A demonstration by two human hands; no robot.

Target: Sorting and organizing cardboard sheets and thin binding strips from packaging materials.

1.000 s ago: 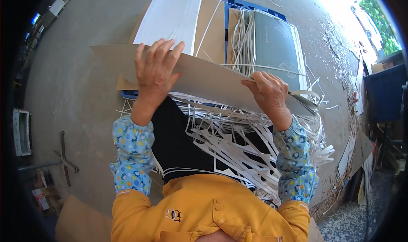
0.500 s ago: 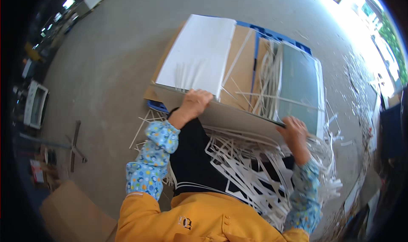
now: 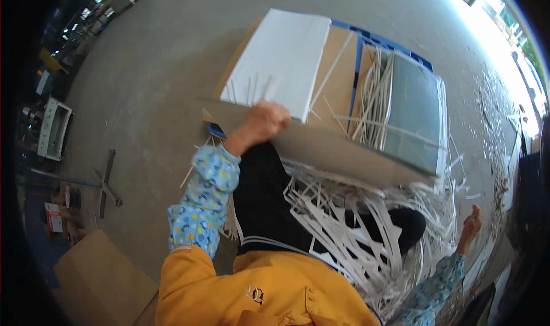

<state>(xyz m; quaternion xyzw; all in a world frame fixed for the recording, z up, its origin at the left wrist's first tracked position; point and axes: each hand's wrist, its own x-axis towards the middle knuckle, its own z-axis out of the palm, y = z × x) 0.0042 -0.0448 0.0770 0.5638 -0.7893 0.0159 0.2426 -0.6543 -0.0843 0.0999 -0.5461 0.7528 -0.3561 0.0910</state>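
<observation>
My left hand [image 3: 266, 121] is closed over the top edge of a wide grey board [image 3: 349, 157], which stands tilted on its long edge in front of my legs. The board looks smeared by motion. Off to the right, apart from the board, my right hand [image 3: 471, 227] is raised with its fingers extended and nothing visible in it. Beyond the board lie a stack of white sheets [image 3: 281, 51], a bundle of thin pale strips [image 3: 375, 97] and a stack of grey-green sheets [image 3: 415, 111] in clear wrap.
Brown cardboard [image 3: 335, 68] and a blue pallet [image 3: 424, 62] lie beneath the stacks. White offcut strips [image 3: 344, 234] heap over and beside my legs. At the left are a metal stand base [image 3: 105, 184], a pale frame-like box [image 3: 55, 128] and a cardboard sheet [image 3: 103, 280].
My right hand has let go of the board's edge and moved out to the right. My left hand keeps its hold, and the board has shifted and tilted.
</observation>
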